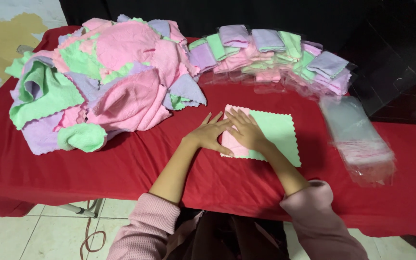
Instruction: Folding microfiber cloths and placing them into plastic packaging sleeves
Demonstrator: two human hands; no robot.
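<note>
**2 flat hands on stacked cloths**

Pressed flat, fingers spread, grasping nothing: left hand (209,133) and right hand (246,131), both on the pink cloth (231,144). Under it, a green cloth (278,132) at table (73,168) centre. Loose cloth heap (102,82) at 10 o'clock, bagged cloths (270,53) at 12, clear bags (359,137) at 3.

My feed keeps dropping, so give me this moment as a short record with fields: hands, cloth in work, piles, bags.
left hand: flat, fingers spread, at the pink cloth's left edge
right hand: flat on the pink cloth
pink cloth: lies on the green cloth, covering its left part
green cloth: spread flat on the red tablecloth
loose pile: pink, green, lilac cloths, far left
packed stacks: row along the far edge
clear bags: stacked at right
</note>
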